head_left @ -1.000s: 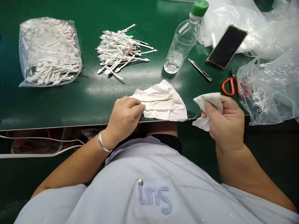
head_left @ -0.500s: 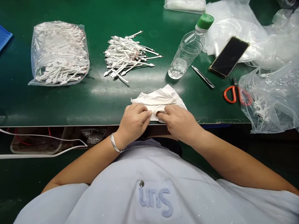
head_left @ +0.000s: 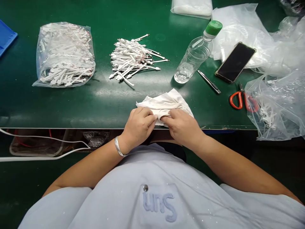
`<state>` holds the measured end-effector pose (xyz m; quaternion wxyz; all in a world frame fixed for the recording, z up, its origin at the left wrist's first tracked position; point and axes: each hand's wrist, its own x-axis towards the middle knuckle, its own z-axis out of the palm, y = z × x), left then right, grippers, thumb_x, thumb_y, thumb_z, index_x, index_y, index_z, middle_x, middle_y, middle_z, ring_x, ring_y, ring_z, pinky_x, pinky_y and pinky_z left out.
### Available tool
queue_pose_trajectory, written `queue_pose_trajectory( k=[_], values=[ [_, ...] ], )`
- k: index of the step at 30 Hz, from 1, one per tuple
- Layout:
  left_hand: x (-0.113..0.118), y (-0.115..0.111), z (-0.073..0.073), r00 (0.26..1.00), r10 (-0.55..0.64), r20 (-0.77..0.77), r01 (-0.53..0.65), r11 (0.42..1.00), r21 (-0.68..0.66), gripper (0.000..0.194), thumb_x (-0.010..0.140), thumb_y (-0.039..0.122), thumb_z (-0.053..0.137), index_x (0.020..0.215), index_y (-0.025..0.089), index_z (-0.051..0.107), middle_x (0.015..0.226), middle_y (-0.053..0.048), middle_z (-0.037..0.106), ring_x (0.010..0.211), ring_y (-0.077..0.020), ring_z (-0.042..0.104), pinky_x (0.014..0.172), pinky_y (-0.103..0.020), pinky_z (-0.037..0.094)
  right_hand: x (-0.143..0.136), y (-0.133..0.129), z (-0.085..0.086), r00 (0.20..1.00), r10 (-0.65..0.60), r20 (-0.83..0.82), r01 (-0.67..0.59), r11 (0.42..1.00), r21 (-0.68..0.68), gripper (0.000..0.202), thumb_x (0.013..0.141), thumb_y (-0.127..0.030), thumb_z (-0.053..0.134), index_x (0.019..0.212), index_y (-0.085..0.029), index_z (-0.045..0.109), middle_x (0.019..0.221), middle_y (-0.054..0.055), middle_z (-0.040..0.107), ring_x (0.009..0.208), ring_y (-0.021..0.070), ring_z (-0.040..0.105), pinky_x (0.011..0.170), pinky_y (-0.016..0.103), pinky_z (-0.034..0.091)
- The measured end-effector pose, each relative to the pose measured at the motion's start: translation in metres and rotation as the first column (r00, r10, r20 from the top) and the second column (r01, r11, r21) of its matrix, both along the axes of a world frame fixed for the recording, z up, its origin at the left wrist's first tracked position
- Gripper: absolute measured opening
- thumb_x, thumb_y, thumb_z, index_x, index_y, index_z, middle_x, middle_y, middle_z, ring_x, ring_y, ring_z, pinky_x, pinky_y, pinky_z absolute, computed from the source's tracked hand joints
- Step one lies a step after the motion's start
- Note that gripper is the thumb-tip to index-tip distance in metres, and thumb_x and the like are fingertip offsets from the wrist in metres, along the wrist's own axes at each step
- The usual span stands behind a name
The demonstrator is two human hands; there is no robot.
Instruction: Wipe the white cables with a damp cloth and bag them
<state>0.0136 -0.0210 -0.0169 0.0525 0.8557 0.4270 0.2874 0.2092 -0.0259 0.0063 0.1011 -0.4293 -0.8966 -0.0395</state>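
Note:
A crumpled white cloth (head_left: 166, 101) lies at the front edge of the green table, with both hands on it. My left hand (head_left: 139, 125) pinches its near left part, fingers closed. My right hand (head_left: 182, 125) grips the cloth's near right part, its fingertips tucked into a fold. Whether anything small is inside the fold cannot be seen. Beyond the cloth lies a loose pile of short white cables (head_left: 135, 58). A clear bottle (head_left: 194, 52) with a green cap stands to the right of the pile, part filled with liquid.
A clear bag of white cables (head_left: 65, 54) lies at the left, near a blue tray edge (head_left: 7, 36). On the right are a utility knife (head_left: 209, 82), a phone (head_left: 235, 62), red-handled scissors (head_left: 236, 100) and plastic bags (head_left: 281, 105). White cords (head_left: 47, 138) hang below the table edge.
The whole view has shifted slightly, so the table items appear a little lower and further right. Both hands keep their hold on the cloth, with hardly any movement.

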Motion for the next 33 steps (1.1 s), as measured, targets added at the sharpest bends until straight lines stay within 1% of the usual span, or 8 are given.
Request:
queue_pose_trajectory(
  k=[6,9,12,16,20,23,27,33],
  values=[
    [-0.001,0.004,0.008,0.999,-0.011,-0.051,0.007,0.996,-0.086,0.021,0.092,0.025,0.048,0.084,0.019,0.067,0.087,-0.005,0.065,0.082,-0.0183,0.052,0.074,-0.034,0.038,0.039,0.006,0.008,0.995,-0.007,0.097,0.007,1.000,-0.005,0.031,0.083,-0.007,0.044,0.090,-0.019,0.072,0.075,0.008,0.055,0.071,0.0193,0.044,0.062,0.030,0.032],
    [-0.002,0.016,0.016,0.996,-0.063,-0.070,0.048,0.978,-0.205,0.016,0.088,0.024,0.053,0.081,0.018,0.067,0.085,-0.004,0.065,0.079,-0.0180,0.053,0.073,-0.033,0.039,0.067,0.012,0.016,0.995,-0.083,-0.060,0.081,0.996,-0.034,0.030,0.083,-0.009,0.044,0.092,-0.018,0.071,0.082,0.009,0.059,0.077,0.0203,0.050,0.067,0.031,0.038],
    [-0.001,0.029,0.021,0.992,-0.111,-0.051,0.090,0.944,-0.316,0.008,0.083,0.023,0.059,0.084,0.017,0.065,0.083,-0.004,0.064,0.077,-0.0172,0.054,0.074,-0.032,0.041,0.083,0.023,0.020,0.952,-0.186,-0.243,0.179,0.983,-0.050,0.019,0.086,-0.024,0.052,0.093,-0.018,0.069,0.086,0.010,0.061,0.081,0.0220,0.053,0.071,0.035,0.041],
    [0.000,0.034,0.024,0.987,-0.138,-0.081,0.106,0.943,-0.317,0.006,0.082,0.022,0.060,0.080,0.017,0.063,0.083,-0.004,0.063,0.079,-0.0184,0.054,0.073,-0.033,0.039,0.086,0.028,0.015,0.921,-0.289,-0.262,0.285,0.957,-0.054,0.021,0.085,-0.041,0.058,0.084,-0.022,0.065,0.097,0.012,0.060,0.092,0.0276,0.051,0.080,0.043,0.037],
    [0.001,0.028,0.024,0.991,-0.101,-0.082,0.076,0.961,-0.266,0.006,0.086,0.019,0.055,0.084,0.017,0.061,0.084,-0.004,0.064,0.080,-0.0196,0.055,0.071,-0.033,0.038,0.078,0.021,0.006,0.876,-0.351,-0.330,0.401,0.911,0.094,0.027,0.087,-0.040,0.055,0.070,-0.020,0.059,0.106,0.017,0.057,0.102,0.0323,0.048,0.086,0.048,0.033],
    [-0.004,0.027,0.028,0.996,-0.083,-0.042,0.068,0.960,-0.270,0.008,0.088,0.019,0.052,0.086,0.017,0.060,0.083,-0.004,0.065,0.078,-0.0186,0.055,0.072,-0.032,0.039,0.070,0.016,-0.002,0.857,-0.333,-0.394,0.412,0.901,0.134,0.021,0.086,-0.036,0.056,0.072,-0.021,0.059,0.109,0.015,0.059,0.102,0.0319,0.051,0.086,0.049,0.035],
    [-0.037,0.036,0.045,0.995,0.034,0.098,-0.008,0.968,-0.251,0.010,0.089,0.023,0.053,0.092,0.018,0.061,0.091,-0.003,0.065,0.086,-0.0171,0.057,0.079,-0.031,0.042,0.063,0.012,-0.022,0.840,-0.250,-0.482,0.391,0.895,0.217,0.012,0.083,-0.030,0.060,0.076,-0.019,0.062,0.103,0.012,0.062,0.098,0.0292,0.058,0.086,0.048,0.039],
    [-0.124,0.034,0.066,0.878,0.416,0.235,-0.380,0.906,-0.185,0.010,0.084,0.024,0.061,0.091,0.018,0.065,0.086,0.000,0.065,0.078,-0.0128,0.054,0.077,-0.027,0.044,0.062,0.012,-0.043,0.848,-0.162,-0.504,0.361,0.874,0.326,0.008,0.079,-0.024,0.064,0.084,-0.018,0.065,0.103,0.012,0.064,0.098,0.0303,0.062,0.086,0.048,0.042]
  ],
)
